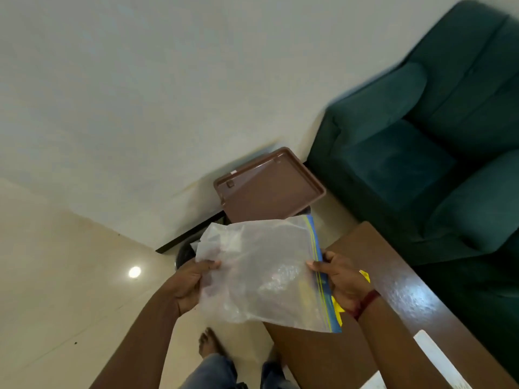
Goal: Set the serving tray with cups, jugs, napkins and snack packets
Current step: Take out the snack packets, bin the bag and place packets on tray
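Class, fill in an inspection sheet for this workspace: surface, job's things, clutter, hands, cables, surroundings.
Surface: glossy brown wooden table, lower right.
Job's things: brown serving tray, bare, propped against the wall; clear zip-lock bag held up, contents unclear.
Clutter: yellow item and white paper on the table.
Hands: left hand and right hand each have a grip on a bag edge.
Cables: nothing seen.
Surroundings: green sofa, white wall, cream floor tiles.
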